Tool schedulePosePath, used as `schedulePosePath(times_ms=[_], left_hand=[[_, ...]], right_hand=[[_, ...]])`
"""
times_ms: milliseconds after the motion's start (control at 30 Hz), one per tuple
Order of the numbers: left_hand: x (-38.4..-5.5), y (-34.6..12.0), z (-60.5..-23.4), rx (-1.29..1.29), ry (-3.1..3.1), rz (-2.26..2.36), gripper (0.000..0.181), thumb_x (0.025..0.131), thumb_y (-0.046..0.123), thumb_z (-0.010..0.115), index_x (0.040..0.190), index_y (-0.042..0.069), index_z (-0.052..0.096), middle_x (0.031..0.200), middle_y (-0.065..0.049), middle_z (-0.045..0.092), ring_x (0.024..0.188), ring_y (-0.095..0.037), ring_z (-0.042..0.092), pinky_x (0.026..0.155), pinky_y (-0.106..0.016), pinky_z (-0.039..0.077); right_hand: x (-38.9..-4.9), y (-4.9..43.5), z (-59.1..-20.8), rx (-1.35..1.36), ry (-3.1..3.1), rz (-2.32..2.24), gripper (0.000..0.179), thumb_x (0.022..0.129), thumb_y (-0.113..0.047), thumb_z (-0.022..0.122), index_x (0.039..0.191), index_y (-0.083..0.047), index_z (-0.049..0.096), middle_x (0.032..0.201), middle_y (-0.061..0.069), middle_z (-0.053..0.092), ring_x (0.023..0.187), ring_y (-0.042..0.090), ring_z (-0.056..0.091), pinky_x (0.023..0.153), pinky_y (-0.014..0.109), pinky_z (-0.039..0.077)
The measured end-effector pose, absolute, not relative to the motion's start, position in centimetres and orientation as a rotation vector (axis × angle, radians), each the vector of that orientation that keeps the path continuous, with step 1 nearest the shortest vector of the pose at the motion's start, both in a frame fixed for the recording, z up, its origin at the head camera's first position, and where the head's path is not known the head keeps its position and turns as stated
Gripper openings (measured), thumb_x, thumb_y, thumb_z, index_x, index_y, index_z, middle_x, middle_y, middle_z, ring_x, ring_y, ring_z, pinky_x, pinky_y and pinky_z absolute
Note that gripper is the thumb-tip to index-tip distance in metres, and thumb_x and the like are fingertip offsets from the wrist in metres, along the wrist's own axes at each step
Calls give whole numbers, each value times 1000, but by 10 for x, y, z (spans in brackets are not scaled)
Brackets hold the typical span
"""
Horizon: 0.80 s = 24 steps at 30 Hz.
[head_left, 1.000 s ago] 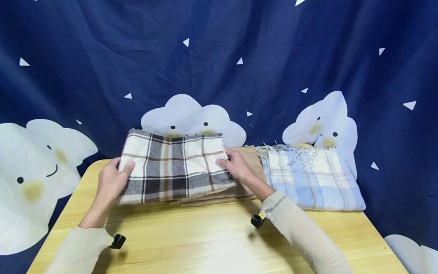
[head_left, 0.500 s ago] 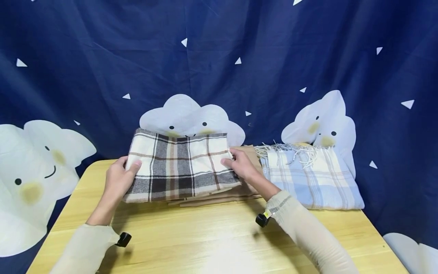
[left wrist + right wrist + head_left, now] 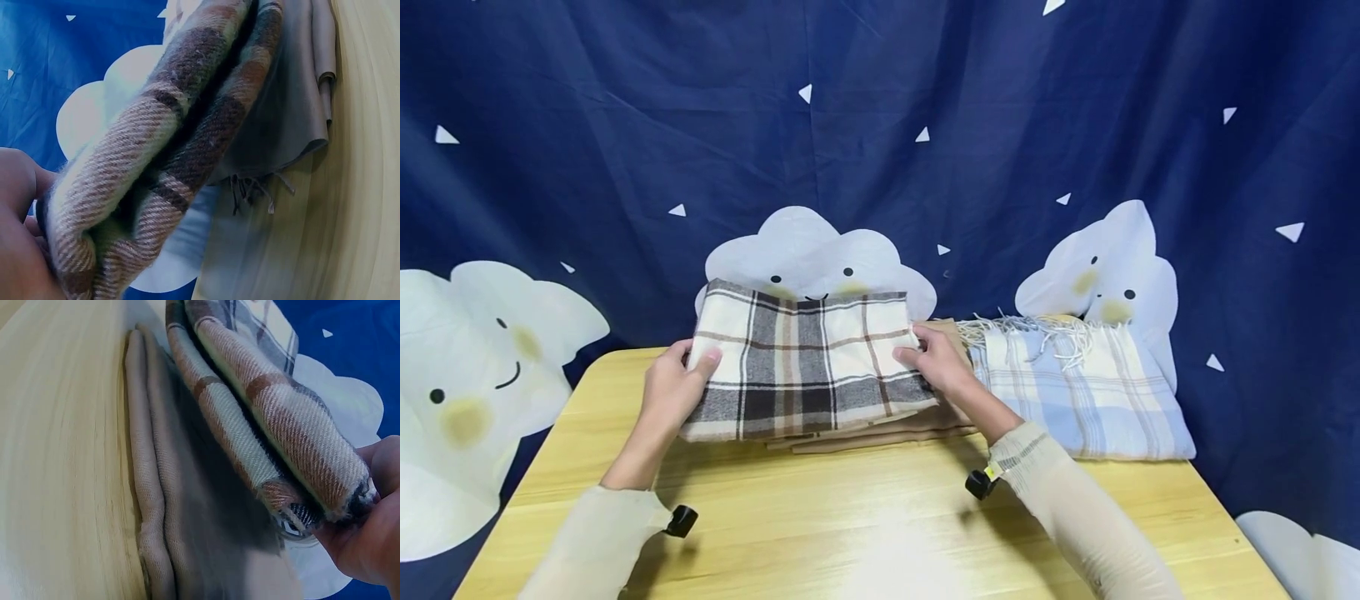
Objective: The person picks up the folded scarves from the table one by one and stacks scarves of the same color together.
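A folded plaid scarf (image 3: 797, 358) in white, grey, black and brown is held up between both hands over a folded tan scarf (image 3: 880, 435). My left hand (image 3: 673, 387) grips its left edge, thumb on top. At the right edge, my right hand (image 3: 942, 360) pinches it with the thumb in front. In the left wrist view the plaid scarf's folded layers (image 3: 125, 169) stand clear of the tan scarf (image 3: 275, 119), whose fringe hangs at one end. The right wrist view shows a gap between the plaid layers (image 3: 281, 419) and the tan folds (image 3: 150, 469) on the table.
A folded light blue and white plaid scarf (image 3: 1090, 400) with fringe lies at the right of the wooden table (image 3: 820, 517). Behind the table hangs a dark blue curtain (image 3: 865, 125) with cloud and triangle prints.
Both hands have shifted a little to the right, carrying the plaid scarf further over the tan scarf. The light blue scarf has stayed in place.
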<state>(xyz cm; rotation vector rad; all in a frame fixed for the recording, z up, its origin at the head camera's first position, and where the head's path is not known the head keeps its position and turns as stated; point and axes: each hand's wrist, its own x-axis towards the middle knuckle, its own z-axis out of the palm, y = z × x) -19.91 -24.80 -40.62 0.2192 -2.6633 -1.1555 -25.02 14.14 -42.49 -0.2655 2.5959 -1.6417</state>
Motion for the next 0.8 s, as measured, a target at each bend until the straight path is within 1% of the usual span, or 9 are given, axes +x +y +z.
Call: schedulePosePath(times_ms=[100, 200, 367, 433, 633, 700, 800], left_hand=[[-201, -245, -406, 203, -2659, -1163, 58, 105, 38, 57, 141, -7, 55, 126, -33, 66, 111, -43, 62, 95, -53, 49], [-201, -243, -407, 191, -2662, -1170, 58, 105, 39, 57, 141, -7, 56, 126, -32, 66, 111, -43, 63, 96, -53, 49], [-202, -239, -409, 185, -2668, -1184, 59, 105, 41, 57, 141, -6, 56, 128, -32, 66, 113, -43, 63, 98, -53, 48], [-202, -237, -410, 183, -2669, -1193, 60, 105, 41, 57, 141, -6, 56, 127, -32, 66, 112, -42, 63, 96, -51, 49], [-204, -230, -413, 172, -2664, -1211, 56, 105, 39, 58, 139, -5, 58, 120, -28, 69, 105, -37, 64, 88, -40, 48], [-205, -227, -414, 164, -2659, -1219, 55, 104, 38, 59, 138, -5, 59, 117, -27, 70, 102, -35, 64, 87, -38, 48], [-207, -222, -414, 155, -2650, -1239, 52, 104, 37, 61, 136, -4, 60, 114, -26, 70, 100, -33, 64, 85, -36, 48]], right_hand=[[-249, 146, -424, -265, 2618, -1641, 29, 97, -15, 70, 124, -3, 69, 110, 14, 71, 89, 15, 60, 86, 28, 51], [-249, 150, -426, -241, 2660, -1613, 33, 96, -17, 73, 126, -5, 70, 110, 12, 71, 89, 14, 59, 87, 28, 50], [-249, 156, -428, -258, 2652, -1609, 33, 96, -16, 72, 127, -3, 69, 107, 12, 71, 86, 13, 58, 82, 28, 50], [-249, 159, -429, -271, 2626, -1629, 32, 97, -14, 71, 127, -1, 69, 106, 14, 71, 83, 13, 59, 80, 27, 50], [-249, 168, -429, -248, 2589, -1661, 39, 96, -14, 71, 133, 0, 66, 112, 18, 74, 82, 7, 62, 81, 24, 52], [-249, 171, -429, -243, 2594, -1658, 39, 96, -13, 71, 132, 0, 67, 111, 19, 74, 83, 9, 62, 81, 25, 52], [-249, 177, -429, -241, 2610, -1640, 38, 97, -13, 70, 133, 0, 66, 114, 21, 72, 89, 16, 63, 83, 28, 52]])
